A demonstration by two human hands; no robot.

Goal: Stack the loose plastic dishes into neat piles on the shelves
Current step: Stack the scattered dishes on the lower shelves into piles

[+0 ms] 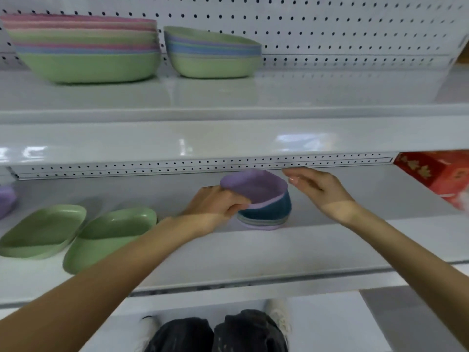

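A small pile of bowls [269,212], dark teal on pastel ones, stands mid-way along the lower shelf [253,250]. On top sits a purple bowl [256,185], tilted, and my left hand [218,201] grips its near-left rim. My right hand [317,189] hovers just right of the pile with fingers straight, touching nothing that I can see. Two loose green dishes [43,231] [111,235] lie side by side at the shelf's left. On the upper shelf stand a large pile of pastel bowls [83,49] and a smaller pile [213,53].
A purple dish [6,200] peeks in at the far left edge of the lower shelf. A red box [439,174] sits at the right end. The upper shelf's front lip [228,141] overhangs the hands. My dark shoes [218,331] show on the floor below.
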